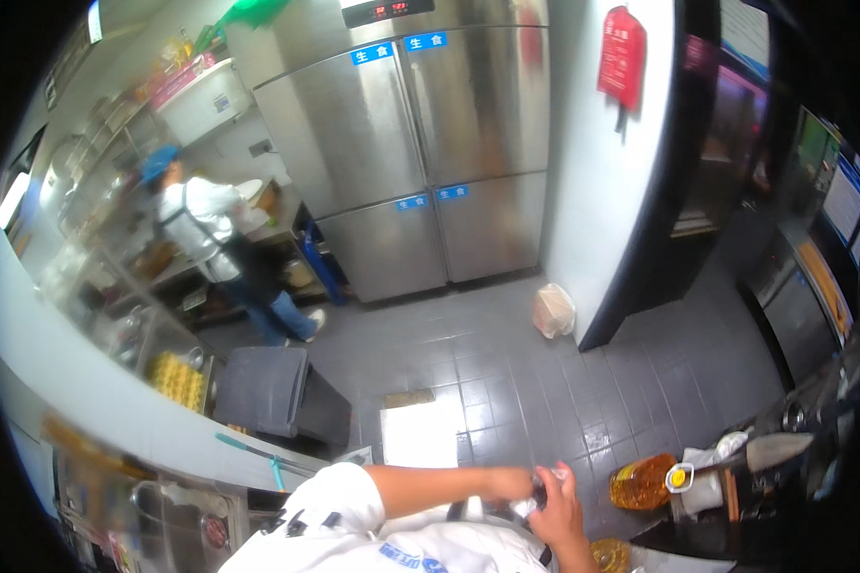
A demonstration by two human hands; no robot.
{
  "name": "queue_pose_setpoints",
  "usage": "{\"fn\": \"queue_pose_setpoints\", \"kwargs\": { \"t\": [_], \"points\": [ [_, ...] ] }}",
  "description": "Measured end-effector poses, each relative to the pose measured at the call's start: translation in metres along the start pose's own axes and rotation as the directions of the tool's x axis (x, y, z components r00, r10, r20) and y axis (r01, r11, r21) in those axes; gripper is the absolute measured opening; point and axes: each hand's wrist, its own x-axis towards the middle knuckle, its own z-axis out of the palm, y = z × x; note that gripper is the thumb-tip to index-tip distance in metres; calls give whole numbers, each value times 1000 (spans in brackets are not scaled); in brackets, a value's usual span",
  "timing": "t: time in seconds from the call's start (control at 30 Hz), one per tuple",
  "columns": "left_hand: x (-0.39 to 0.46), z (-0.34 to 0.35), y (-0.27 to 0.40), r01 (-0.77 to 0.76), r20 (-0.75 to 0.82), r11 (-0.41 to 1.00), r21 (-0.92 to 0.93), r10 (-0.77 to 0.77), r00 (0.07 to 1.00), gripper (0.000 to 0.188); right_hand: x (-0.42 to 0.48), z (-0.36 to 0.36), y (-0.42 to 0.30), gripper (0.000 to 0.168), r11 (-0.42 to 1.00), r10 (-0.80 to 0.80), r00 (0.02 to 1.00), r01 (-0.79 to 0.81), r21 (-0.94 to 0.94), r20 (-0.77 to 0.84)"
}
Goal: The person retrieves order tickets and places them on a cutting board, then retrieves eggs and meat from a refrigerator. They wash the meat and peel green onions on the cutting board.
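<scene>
In front of my white top, my left hand (510, 484) and my right hand (560, 505) meet near the bottom of the head view. Between them is a small dark and whitish item (539, 491), too blurred and covered to name. My left fist closes against its left side, while the fingers of my right hand wrap it from the other side. To the right of my hands, a large plastic bottle of amber cooking oil (639, 482) with a yellow cap stands at a dark counter. Part of a second oil container (609, 555) shows below my right wrist.
A grey lidded bin (261, 390) stands on the tiled floor (487, 358) at left. Steel refrigerators (473, 107) line the back. A person (204, 215) works at a left-hand counter. A tied plastic bag (553, 310) lies by the wall end. A cleaver-like blade (780, 451) lies at right.
</scene>
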Motion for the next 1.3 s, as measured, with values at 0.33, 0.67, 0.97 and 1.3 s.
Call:
{"fn": "queue_pose_setpoints", "kwargs": {
  "t": [0.33, 0.67, 0.97, 1.3],
  "points": [
    [-4, -249, 12, -587, -525, 236, -775, 278, 805, 48, 356, 23, -42, 65, 855, -491, 863, 504, 124, -123],
    [50, -482, 131, -300, -597, 920, 252, 391, 700, 43, 585, 35, -32, 67, 942, -336, 942, 336, -19, 15],
    [44, -870, 152, 416, -842, 732, 539, 465, 274, 23, 669, 125, 341, 27, -460, 833, 183, -294, 837, 522],
    [30, -1009, 169, 690, -912, 616, 380, 374, 168, 16, 1034, 208, 146, 61, 459, 357, 500, -830, 318, 789]
  ]
}}
